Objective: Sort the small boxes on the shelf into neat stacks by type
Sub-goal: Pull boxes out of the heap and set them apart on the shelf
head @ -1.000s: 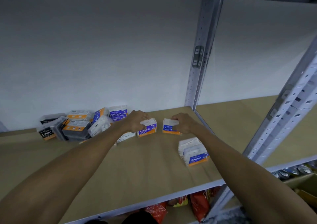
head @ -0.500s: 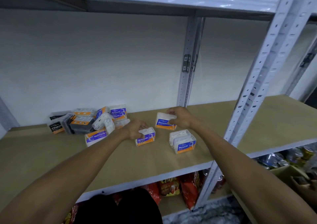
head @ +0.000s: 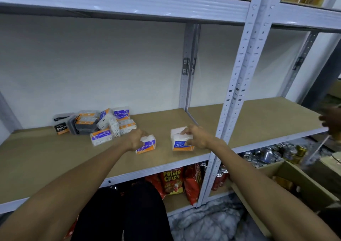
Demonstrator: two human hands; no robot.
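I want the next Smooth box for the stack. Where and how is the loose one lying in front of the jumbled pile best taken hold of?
Grip the Smooth box across its two long sides, coming down from above with the left hand, the nearer one. It lies flat, label up, at the pile's front edge; its front and left sides look free, while another box stands close by its right end.

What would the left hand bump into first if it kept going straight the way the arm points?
The left hand is already on the Smooth box. Beyond it lies bare shelf, then probably the back wall; depth is unclear.
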